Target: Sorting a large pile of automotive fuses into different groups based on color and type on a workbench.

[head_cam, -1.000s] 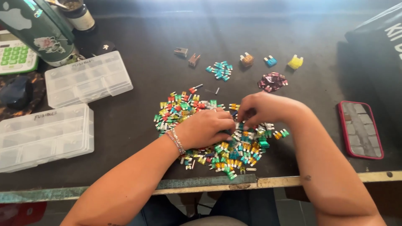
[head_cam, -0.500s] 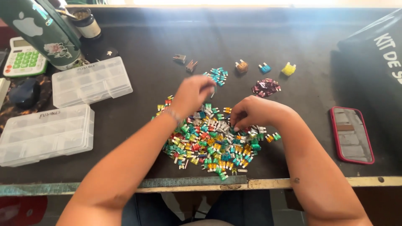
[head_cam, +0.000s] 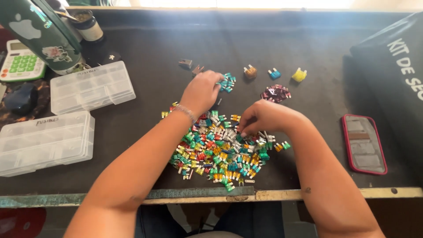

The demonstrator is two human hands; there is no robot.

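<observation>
Left hand (head_cam: 202, 91) reaches past the fuse pile (head_cam: 222, 150) on the black table (head_cam: 308, 53), fingers curled at the small teal cluster (head_cam: 228, 82); its grip cannot be told. Right hand (head_cam: 264, 117) pinches narrowly at the pile's upper edge.

Head view — steep, close, downward.

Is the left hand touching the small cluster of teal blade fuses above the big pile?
Touching. The head view shows the left hand with its fingertips overlapping the edge of the small teal fuse cluster, no gap visible.
</observation>
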